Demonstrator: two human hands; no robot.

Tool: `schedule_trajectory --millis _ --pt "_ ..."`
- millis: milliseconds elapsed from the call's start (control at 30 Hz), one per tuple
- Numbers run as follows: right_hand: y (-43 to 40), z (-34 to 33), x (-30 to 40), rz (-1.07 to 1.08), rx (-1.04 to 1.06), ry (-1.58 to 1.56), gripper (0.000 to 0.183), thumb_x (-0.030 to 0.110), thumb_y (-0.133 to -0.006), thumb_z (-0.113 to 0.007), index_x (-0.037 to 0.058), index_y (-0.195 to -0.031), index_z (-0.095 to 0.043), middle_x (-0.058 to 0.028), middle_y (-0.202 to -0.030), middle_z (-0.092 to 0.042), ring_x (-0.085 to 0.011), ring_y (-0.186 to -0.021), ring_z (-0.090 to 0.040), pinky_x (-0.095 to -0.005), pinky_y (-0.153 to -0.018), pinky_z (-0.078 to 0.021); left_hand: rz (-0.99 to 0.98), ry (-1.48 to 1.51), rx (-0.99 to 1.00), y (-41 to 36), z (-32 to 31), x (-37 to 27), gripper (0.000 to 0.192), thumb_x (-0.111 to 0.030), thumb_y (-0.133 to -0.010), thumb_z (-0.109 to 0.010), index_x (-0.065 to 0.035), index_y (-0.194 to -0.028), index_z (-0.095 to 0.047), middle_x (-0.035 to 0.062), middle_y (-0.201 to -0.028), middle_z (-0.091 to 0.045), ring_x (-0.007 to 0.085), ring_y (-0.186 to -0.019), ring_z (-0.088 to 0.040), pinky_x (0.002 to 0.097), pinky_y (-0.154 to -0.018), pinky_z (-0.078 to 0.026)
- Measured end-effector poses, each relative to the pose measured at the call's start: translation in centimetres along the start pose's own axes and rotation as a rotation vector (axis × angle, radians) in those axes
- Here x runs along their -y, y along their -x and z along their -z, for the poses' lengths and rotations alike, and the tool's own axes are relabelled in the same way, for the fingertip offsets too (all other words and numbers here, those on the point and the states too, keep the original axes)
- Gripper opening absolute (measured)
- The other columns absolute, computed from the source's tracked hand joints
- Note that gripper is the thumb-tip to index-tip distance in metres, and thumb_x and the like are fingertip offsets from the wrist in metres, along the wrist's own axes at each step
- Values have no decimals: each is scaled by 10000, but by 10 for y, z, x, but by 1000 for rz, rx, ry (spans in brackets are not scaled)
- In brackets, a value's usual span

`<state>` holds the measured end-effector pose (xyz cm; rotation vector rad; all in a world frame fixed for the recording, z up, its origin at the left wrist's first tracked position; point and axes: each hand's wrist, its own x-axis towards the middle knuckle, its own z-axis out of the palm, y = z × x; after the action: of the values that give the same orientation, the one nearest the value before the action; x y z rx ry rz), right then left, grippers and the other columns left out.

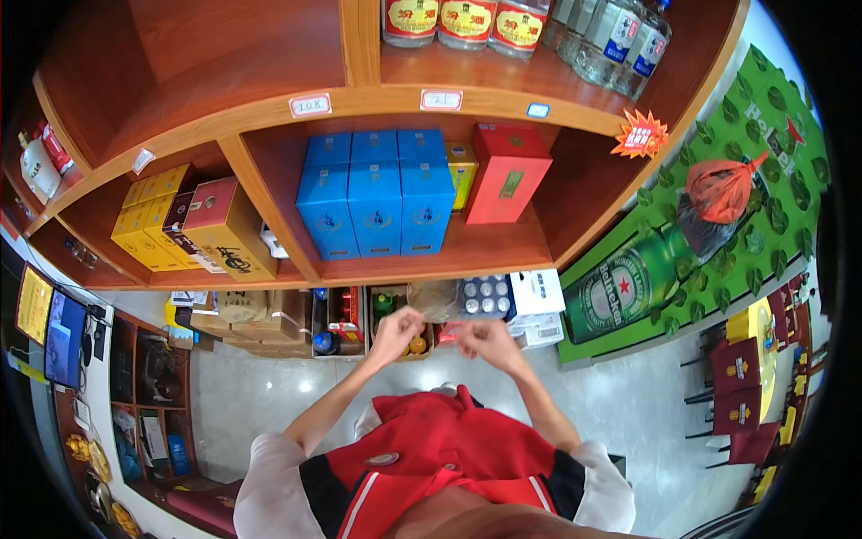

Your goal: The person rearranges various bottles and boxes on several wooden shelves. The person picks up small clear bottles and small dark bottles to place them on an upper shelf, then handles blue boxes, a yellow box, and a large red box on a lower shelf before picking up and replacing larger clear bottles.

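My left hand (pixel 399 333) and my right hand (pixel 490 343) are raised in front of my body, below the wooden shelf, a short way apart. Their fingers are bent and pinched. A thin see-through plastic bag (pixel 436 301) spreads between and beyond them, and both hands appear to grip its near edge. Behind the left hand is a carton with orange fruit (pixel 417 345), partly covered by the hand. Beyond the right hand stand several dark cans with silver tops (pixel 486 296). A small reddish item (pixel 447 331) shows beside the right fingers; I cannot tell what it is.
The wooden shelf unit (pixel 431 273) overhangs the floor goods. It holds blue boxes (pixel 374 202), a red box (pixel 508 178) and glass bottles (pixel 465 23). White cartons (pixel 537 296) and brown cartons (pixel 269 320) line the floor. A tied red bag (pixel 720 192) hangs at the green wall.
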<state>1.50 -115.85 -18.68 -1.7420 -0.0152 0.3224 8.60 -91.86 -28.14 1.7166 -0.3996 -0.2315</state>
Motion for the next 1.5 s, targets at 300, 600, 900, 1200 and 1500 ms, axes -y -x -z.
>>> schedule_trajectory --millis 300,600,900,1200,1500 --pt "-2 84 243 931 -417 67 66 24 -923 -718 -11 -925 -662 -62 -867 -689 -89 -770 -646 -257 -683 -530 -847 -373 -30 -67 50 -328 99 -44 -921 -685 -8 -1011 -665 103 -919 -678 192 -764 -655 316 -671 -542" --pt "-180 194 382 697 -845 834 1040 478 -744 -891 -148 -1389 -368 -331 -1236 -637 -405 -1207 -638 -433 -1022 -520 -1150 -631 -530 -292 28 -491 587 -238 -979 -558 90 -1440 -400 347 -1278 -553 500 -1209 -548 512 -1069 -442" --pt "-192 185 400 605 -656 790 1028 495 -644 -944 -101 -1331 -465 -290 -1216 -682 -390 -1164 -677 -449 -1014 -531 -916 -740 -655 -346 43 -488 775 -365 -981 -600 106 -1521 -306 360 -1365 -540 478 -1288 -532 511 -1096 -436" --pt "-147 199 374 811 -433 435 863 482 -598 -953 -71 -1189 -653 -202 -1047 -752 -257 -984 -737 -379 -871 -576 -789 -665 -690 -314 16 -512 650 -444 -942 -689 41 -1344 -530 281 -1211 -628 370 -1206 -604 464 -1019 -482" --pt "-88 148 333 1059 -354 82 930 419 -732 -910 -77 -1395 -485 -215 -1219 -682 -251 -1094 -689 -382 -943 -556 -753 97 -257 -229 12 -533 258 -250 -1048 -584 -24 -1156 -524 84 -955 -651 174 -817 -683 320 -740 -584"
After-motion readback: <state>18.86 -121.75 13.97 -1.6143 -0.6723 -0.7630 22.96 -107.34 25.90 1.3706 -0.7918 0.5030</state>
